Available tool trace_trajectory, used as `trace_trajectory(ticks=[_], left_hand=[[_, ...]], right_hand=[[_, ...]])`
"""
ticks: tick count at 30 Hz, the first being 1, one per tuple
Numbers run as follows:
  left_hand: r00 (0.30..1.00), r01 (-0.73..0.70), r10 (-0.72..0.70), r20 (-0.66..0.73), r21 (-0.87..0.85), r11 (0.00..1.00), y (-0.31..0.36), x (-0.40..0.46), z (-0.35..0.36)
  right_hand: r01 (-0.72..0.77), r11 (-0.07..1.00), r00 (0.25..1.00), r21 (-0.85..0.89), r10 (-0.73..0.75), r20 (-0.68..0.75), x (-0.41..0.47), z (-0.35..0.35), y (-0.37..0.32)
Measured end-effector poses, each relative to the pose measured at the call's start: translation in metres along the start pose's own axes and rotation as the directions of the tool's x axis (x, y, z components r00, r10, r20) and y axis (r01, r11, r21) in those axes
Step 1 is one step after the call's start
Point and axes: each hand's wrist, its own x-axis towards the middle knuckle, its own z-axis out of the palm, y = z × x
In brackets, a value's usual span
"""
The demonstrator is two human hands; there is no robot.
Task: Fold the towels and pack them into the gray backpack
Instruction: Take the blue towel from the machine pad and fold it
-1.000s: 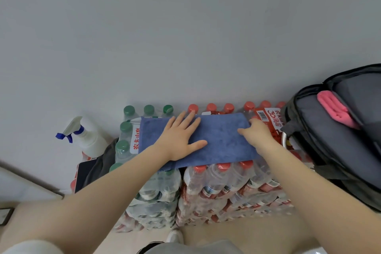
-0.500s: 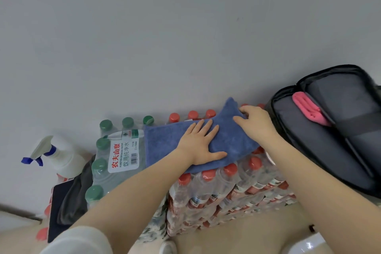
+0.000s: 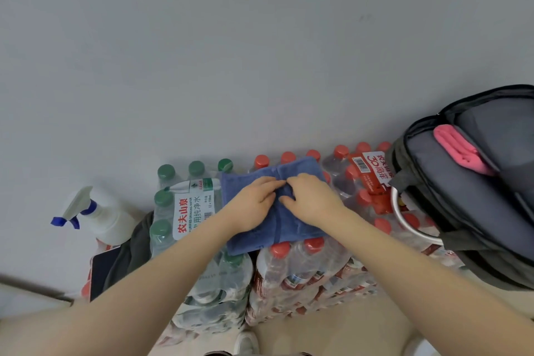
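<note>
A blue towel [image 3: 284, 228] lies folded on top of the packs of bottled water. My left hand [image 3: 254, 205] and my right hand [image 3: 310, 199] meet over its middle. Both pinch the cloth along the fold with curled fingers. The gray backpack [image 3: 450, 199] lies open at the right, its top edge toward the wall. A folded pink towel [image 3: 459, 152] sits inside the backpack near its upper rim.
Shrink-wrapped packs of red-capped bottles [image 3: 312, 272] and green-capped bottles [image 3: 185, 202] form the work surface. A white spray bottle [image 3: 98, 215] with a blue trigger stands at the left. A white round rim [image 3: 404, 220] shows under the backpack. The wall fills the upper view.
My right hand lifted the towel's right side and brought it over to the left. The towel is now half as wide, and both hands have come together at its middle.
</note>
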Motion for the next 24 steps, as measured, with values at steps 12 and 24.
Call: trace_trajectory(ticks=[12,24], left_hand=[[0.977,0.206,-0.193,-0.09,0.628,0.75,-0.037,0.029,-0.035],[0.937,0.33,-0.315,0.149,-0.09,0.94,-0.013,0.004,-0.074]], right_hand=[[0.072,0.987,0.995,-0.142,-0.081,-0.065,0.001,0.035,0.023],[0.074,0.981,0.989,-0.178,-0.095,-0.116,0.009,0.047,0.03]])
